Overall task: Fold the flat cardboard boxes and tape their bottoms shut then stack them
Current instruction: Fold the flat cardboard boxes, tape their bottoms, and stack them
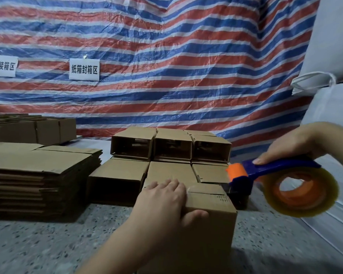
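A folded cardboard box (210, 220) stands on the speckled floor in front of me, its closed flaps facing up. My left hand (162, 202) grips its left top edge, fingers over the flaps and thumb on the near side. My right hand (297, 143) grips the blue handle of a tape dispenser (265, 171) with an orange blade guard and a roll of clear tape (301, 192). The dispenser's head sits at the box's far right top edge. Behind stand folded boxes (170, 151) lying on their sides in two rows.
A tall stack of flat cardboard boxes (40, 175) lies at the left, with more boxes (48, 129) behind it. A striped red, white and blue tarp (166, 66) hangs across the back. White sacks (333, 115) line the right side.
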Motion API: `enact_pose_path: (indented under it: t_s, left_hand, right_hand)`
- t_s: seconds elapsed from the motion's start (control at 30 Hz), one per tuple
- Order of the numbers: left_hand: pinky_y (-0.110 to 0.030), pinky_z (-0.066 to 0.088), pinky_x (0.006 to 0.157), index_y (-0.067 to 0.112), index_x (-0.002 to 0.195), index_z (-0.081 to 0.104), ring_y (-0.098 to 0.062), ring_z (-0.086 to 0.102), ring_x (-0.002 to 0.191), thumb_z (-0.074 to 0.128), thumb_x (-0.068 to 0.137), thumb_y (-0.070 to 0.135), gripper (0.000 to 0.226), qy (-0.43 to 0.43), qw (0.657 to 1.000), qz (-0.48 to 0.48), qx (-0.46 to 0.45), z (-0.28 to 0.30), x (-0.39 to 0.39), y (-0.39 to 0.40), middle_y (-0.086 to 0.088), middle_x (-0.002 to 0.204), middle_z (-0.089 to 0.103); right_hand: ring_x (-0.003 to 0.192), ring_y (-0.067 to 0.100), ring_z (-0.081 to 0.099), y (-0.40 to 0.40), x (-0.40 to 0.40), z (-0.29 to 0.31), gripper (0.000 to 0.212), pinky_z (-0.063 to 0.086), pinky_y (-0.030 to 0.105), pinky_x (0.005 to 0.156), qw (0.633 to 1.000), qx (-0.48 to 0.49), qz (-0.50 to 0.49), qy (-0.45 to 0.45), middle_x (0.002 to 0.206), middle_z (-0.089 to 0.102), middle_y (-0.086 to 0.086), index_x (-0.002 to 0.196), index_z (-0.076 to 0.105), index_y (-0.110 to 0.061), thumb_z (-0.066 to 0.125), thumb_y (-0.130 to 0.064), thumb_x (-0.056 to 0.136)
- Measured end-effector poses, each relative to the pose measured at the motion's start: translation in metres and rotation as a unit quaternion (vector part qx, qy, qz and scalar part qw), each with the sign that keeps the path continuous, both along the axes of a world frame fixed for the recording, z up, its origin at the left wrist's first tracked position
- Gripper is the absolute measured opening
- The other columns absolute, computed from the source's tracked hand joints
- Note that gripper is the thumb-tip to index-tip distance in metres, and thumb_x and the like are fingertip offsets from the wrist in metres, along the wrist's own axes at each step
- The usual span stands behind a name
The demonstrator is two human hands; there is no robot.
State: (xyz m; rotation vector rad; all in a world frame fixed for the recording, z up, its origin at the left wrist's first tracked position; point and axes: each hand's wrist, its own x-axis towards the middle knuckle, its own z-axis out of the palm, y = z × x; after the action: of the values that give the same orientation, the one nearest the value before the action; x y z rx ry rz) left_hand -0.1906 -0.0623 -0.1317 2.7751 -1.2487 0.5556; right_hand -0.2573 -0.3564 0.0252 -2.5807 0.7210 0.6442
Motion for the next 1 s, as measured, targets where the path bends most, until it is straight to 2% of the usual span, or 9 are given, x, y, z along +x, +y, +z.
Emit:
enact_pose_path:
  t_s: [0.1,0.23,0.3,0.37,0.47,0.6,0.77,0.87,1.0]
  left_hand:
    - [-0.039,0.013,0.123,0.028,0.153,0.024,-0.015,0.018,0.149,0.012,0.081,0.082,0.091,0.012,1.000,0.005,0.007,0.001,-0.002,0.000,0.003,0.162,0.022]
    - [-0.042,0.009,0.123,0.038,0.155,0.000,-0.017,0.011,0.151,0.019,0.088,0.077,0.080,0.039,0.998,-0.007,0.041,0.008,-0.004,0.001,0.003,0.164,0.013]
    - [-0.046,0.010,0.123,0.038,0.155,0.008,-0.021,0.010,0.151,0.025,0.089,0.076,0.078,0.051,0.997,-0.014,0.057,0.016,-0.007,-0.002,0.001,0.164,0.011]
    - [-0.047,0.009,0.121,0.029,0.153,0.023,-0.023,0.008,0.151,0.031,0.086,0.079,0.084,0.048,0.997,-0.031,0.057,0.022,-0.012,-0.014,-0.002,0.164,0.007]
    - [-0.047,0.011,0.121,0.019,0.154,0.019,-0.025,0.013,0.150,0.033,0.081,0.082,0.097,0.080,0.995,-0.058,0.031,0.021,-0.026,-0.046,-0.006,0.163,0.013]
    - [-0.054,0.015,0.119,0.016,0.155,0.017,-0.027,0.019,0.148,0.032,0.092,0.072,0.085,0.064,0.996,-0.037,0.046,0.006,-0.030,-0.067,-0.008,0.161,0.023]
    - [-0.054,0.019,0.117,0.017,0.153,0.022,-0.026,0.023,0.147,0.032,0.093,0.070,0.080,0.038,0.998,-0.050,0.031,0.002,-0.026,-0.065,-0.005,0.159,0.029]
    - [-0.053,0.020,0.117,0.017,0.153,0.022,-0.026,0.021,0.147,0.030,0.093,0.070,0.080,0.033,0.998,-0.055,0.023,-0.001,-0.025,-0.064,-0.005,0.160,0.027]
    - [-0.051,0.021,0.116,0.021,0.152,0.022,-0.024,0.025,0.146,0.029,0.093,0.069,0.077,0.019,0.998,-0.065,0.010,-0.001,-0.024,-0.063,-0.003,0.158,0.030]
  right_hand:
    - [0.090,0.018,0.073,-0.007,-0.012,-0.016,0.086,0.056,0.027,0.080,1.000,-0.002,-0.002,0.019,0.107,0.077,0.008,0.112,0.076,-0.018,0.078,-0.082,0.055]
    - [0.083,0.014,0.071,0.000,-0.010,-0.036,0.078,0.056,0.025,0.078,1.000,-0.010,0.004,0.012,0.097,0.077,0.003,0.113,0.072,-0.017,0.066,-0.078,0.065]
    - [0.082,0.014,0.071,0.002,-0.011,-0.037,0.078,0.056,0.024,0.077,1.000,-0.012,0.003,0.004,0.095,0.077,0.002,0.113,0.071,-0.016,0.064,-0.076,0.064]
    - [0.084,0.014,0.071,0.002,-0.012,-0.037,0.081,0.056,0.024,0.078,1.000,-0.010,0.003,0.002,0.096,0.077,0.003,0.114,0.070,-0.016,0.064,-0.077,0.061]
    - [0.085,0.014,0.072,0.001,-0.011,-0.039,0.080,0.056,0.024,0.079,1.000,-0.004,0.008,0.005,0.098,0.077,0.003,0.115,0.069,-0.016,0.064,-0.077,0.063]
    - [0.080,0.013,0.071,-0.006,-0.012,-0.040,0.074,0.055,0.023,0.076,1.000,0.005,0.008,0.003,0.094,0.077,0.003,0.112,0.071,-0.016,0.063,-0.074,0.067]
    - [0.084,0.018,0.069,-0.029,-0.029,-0.024,0.069,0.054,0.027,0.075,0.995,0.090,-0.021,-0.038,0.100,0.076,0.010,0.118,0.069,-0.010,0.067,-0.064,0.073]
    - [0.094,0.020,0.068,-0.028,-0.038,-0.017,0.073,0.052,0.030,0.087,1.000,0.023,-0.006,0.005,0.110,0.075,0.011,0.119,0.071,-0.013,0.064,-0.068,0.073]
    - [0.080,0.011,0.071,0.010,-0.022,-0.034,0.065,0.053,0.023,0.075,0.985,-0.161,0.037,0.050,0.086,0.076,-0.005,0.096,0.072,-0.023,0.060,-0.082,0.073]
